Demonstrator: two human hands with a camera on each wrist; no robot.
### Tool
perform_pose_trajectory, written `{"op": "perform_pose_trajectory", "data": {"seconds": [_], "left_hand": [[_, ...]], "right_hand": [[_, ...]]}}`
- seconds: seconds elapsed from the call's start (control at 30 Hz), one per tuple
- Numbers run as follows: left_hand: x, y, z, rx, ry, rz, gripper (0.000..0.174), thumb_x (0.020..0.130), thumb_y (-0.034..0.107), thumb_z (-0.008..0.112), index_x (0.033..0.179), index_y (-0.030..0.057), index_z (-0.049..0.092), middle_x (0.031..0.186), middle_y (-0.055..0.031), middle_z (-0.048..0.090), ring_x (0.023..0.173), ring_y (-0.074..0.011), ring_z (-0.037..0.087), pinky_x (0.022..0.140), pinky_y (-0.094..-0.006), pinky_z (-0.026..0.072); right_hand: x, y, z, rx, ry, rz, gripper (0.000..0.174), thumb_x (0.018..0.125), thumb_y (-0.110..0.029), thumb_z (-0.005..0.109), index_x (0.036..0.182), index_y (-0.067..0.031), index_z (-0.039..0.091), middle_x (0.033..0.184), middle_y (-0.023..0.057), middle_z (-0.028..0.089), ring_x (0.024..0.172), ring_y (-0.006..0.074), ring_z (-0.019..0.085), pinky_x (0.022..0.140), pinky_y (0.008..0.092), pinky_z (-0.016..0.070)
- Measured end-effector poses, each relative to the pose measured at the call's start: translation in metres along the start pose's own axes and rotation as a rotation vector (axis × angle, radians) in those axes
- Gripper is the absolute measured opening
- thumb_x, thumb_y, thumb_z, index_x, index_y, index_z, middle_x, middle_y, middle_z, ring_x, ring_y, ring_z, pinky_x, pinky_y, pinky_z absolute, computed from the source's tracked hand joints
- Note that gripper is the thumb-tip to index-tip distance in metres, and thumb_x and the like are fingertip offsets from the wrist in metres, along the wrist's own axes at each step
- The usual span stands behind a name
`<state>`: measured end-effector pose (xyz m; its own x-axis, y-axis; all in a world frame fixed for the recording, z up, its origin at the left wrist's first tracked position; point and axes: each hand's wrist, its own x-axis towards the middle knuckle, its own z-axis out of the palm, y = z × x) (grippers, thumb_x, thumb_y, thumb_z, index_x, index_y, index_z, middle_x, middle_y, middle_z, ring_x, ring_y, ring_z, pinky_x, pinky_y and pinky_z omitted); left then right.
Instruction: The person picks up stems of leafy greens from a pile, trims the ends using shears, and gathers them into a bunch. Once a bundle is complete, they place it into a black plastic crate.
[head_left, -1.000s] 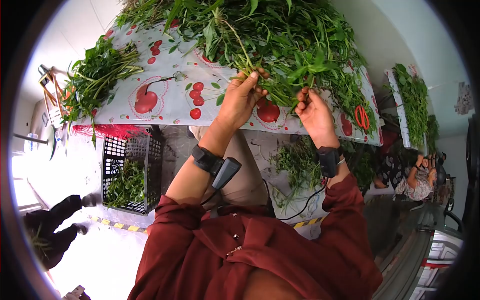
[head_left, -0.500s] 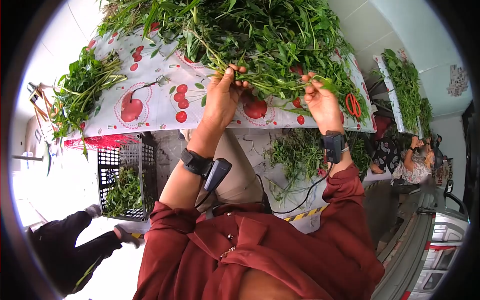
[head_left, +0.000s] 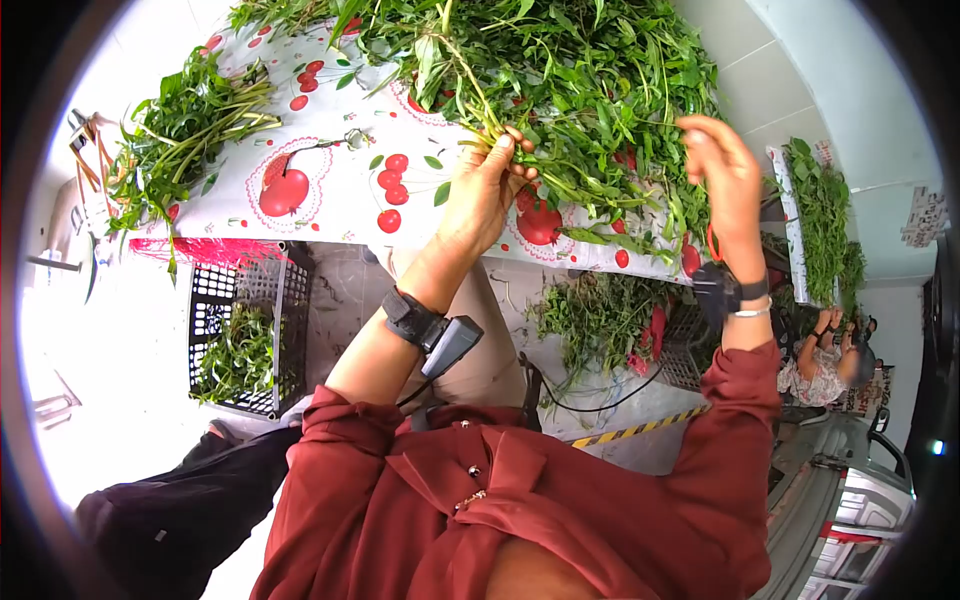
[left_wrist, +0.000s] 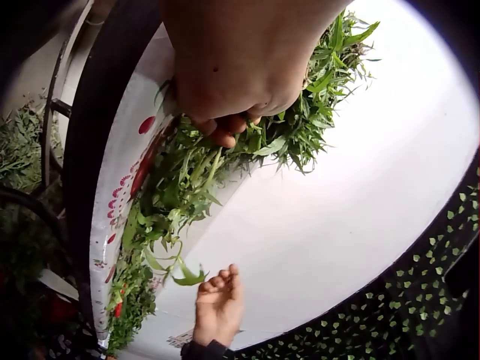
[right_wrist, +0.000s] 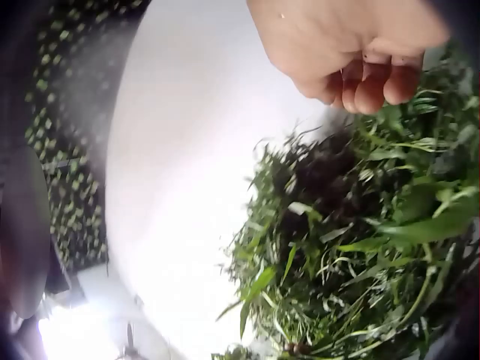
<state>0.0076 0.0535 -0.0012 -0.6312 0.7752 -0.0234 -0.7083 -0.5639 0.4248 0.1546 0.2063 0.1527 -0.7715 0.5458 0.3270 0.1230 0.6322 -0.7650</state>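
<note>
My left hand [head_left: 480, 190] grips a bunch of leafy green stems [head_left: 465, 75] over the near part of the table. Pale stem ends stick up past its thumb, and leaves [left_wrist: 176, 184] trail below the fingers in the left wrist view. Out to the right, my right hand [head_left: 728, 175] is raised beside the big heap of greens [head_left: 600, 85], its fingers loosely bent with nothing visible between them. A single narrow leaf [left_wrist: 189, 277] shows close by its fingertips in the left wrist view. Red loop handles [head_left: 712, 243] lie partly hidden behind the right wrist.
A smaller bundle of stems [head_left: 190, 125] lies on the left of the fruit-patterned tablecloth [head_left: 335, 205]. Below stands a black crate [head_left: 290, 330] holding greens; more greens [head_left: 590, 320] lie under the table. Someone's dark-trousered leg [head_left: 190, 510] is at lower left. Another person [head_left: 820, 370] sits at far right.
My right hand has moved away from the bunch, outward to the right, and its fingers have loosened. The left hand keeps its grip on the stems. The dark-trousered person has come closer.
</note>
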Motion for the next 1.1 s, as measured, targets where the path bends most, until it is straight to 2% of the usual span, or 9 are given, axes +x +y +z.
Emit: {"op": "perform_pose_trajectory", "data": {"seconds": [0.03,0.1,0.2,0.33,0.57,0.7,0.73,0.87,1.1], "left_hand": [[0.000,-0.001,-0.001,0.005,-0.007,0.004,0.012,0.092,0.016,0.048,0.099,0.0059,0.050,0.090,-0.0041,0.055,0.066,-0.0091,0.049,0.070,-0.0261,0.0489],[0.002,-0.002,-0.002,0.014,-0.015,0.017,0.012,0.092,0.016,0.048,0.099,0.0058,0.051,0.089,-0.0038,0.055,0.067,-0.0091,0.049,0.069,-0.0259,0.0486],[0.000,-0.003,-0.003,-0.002,-0.044,0.011,0.015,0.091,0.016,0.049,0.102,0.0064,0.051,0.090,-0.0027,0.056,0.071,-0.0100,0.049,0.073,-0.0266,0.0460],[0.001,-0.002,-0.003,0.010,-0.050,0.025,0.014,0.092,0.016,0.048,0.102,0.0061,0.051,0.089,-0.0024,0.055,0.071,-0.0105,0.050,0.072,-0.0270,0.0468],[0.001,-0.002,-0.002,0.061,-0.049,-0.001,0.013,0.093,0.016,0.046,0.099,0.0047,0.050,0.091,-0.0035,0.054,0.070,-0.0104,0.052,0.070,-0.0256,0.0472],[-0.002,-0.002,0.003,0.090,0.013,-0.029,0.016,0.092,0.016,0.047,0.099,0.0029,0.052,0.088,-0.0030,0.055,0.069,-0.0089,0.051,0.068,-0.0251,0.0469],[-0.002,0.000,0.005,0.130,0.050,-0.042,0.017,0.092,0.016,0.047,0.099,0.0013,0.053,0.087,-0.0025,0.056,0.068,-0.0079,0.051,0.068,-0.0251,0.0471],[0.001,-0.006,-0.003,0.120,-0.061,-0.025,0.017,0.092,0.017,0.048,0.098,0.0018,0.053,0.088,-0.0028,0.057,0.070,-0.0077,0.052,0.069,-0.0247,0.0470],[-0.002,-0.004,-0.001,0.063,-0.013,-0.006,0.016,0.092,0.018,0.049,0.098,0.0050,0.054,0.089,-0.0033,0.058,0.069,-0.0077,0.052,0.068,-0.0245,0.0469]], "right_hand": [[0.006,-0.015,0.021,-0.109,-0.087,-0.109,0.014,0.086,-0.009,0.054,0.096,-0.0036,0.063,0.076,0.0002,0.054,0.057,0.0082,0.045,0.052,0.0215,0.0385],[0.023,-0.032,0.053,-0.396,-0.236,-0.524,0.014,0.083,-0.008,0.056,0.095,-0.0057,0.063,0.076,0.0042,0.055,0.057,0.0136,0.049,0.053,0.0241,0.0414],[0.041,-0.040,0.096,-0.493,-0.363,-0.710,0.022,0.076,-0.007,0.059,0.098,-0.0069,0.061,0.080,0.0086,0.054,0.063,0.0266,0.056,0.056,0.0327,0.0462],[0.067,-0.041,0.124,-0.757,-0.447,-0.974,0.019,0.071,-0.010,0.056,0.090,-0.0086,0.058,0.075,0.0046,0.051,0.076,0.0218,0.058,0.062,0.0327,0.0502],[0.085,-0.040,0.120,-0.975,-0.581,-1.106,0.024,0.071,-0.009,0.054,0.094,-0.0043,0.059,0.079,0.0054,0.052,0.075,0.0217,0.056,0.063,0.0320,0.0470],[0.087,-0.039,0.116,-0.930,-0.595,-1.160,0.008,0.070,-0.011,0.053,0.076,-0.0064,0.054,0.073,0.0044,0.048,0.071,0.0205,0.054,0.060,0.0315,0.0452],[0.088,-0.039,0.115,-0.896,-0.592,-1.159,0.006,0.069,-0.012,0.053,0.069,-0.0074,0.049,0.071,0.0041,0.046,0.069,0.0201,0.053,0.059,0.0311,0.0443],[0.087,-0.040,0.110,-0.928,-0.627,-1.153,0.005,0.070,-0.012,0.052,0.070,-0.0074,0.051,0.072,0.0034,0.047,0.071,0.0188,0.052,0.059,0.0298,0.0434],[0.080,-0.035,0.111,-0.858,-0.566,-1.053,0.005,0.070,-0.011,0.055,0.069,-0.0067,0.052,0.071,0.0051,0.047,0.068,0.0213,0.053,0.060,0.0325,0.0457]]}}
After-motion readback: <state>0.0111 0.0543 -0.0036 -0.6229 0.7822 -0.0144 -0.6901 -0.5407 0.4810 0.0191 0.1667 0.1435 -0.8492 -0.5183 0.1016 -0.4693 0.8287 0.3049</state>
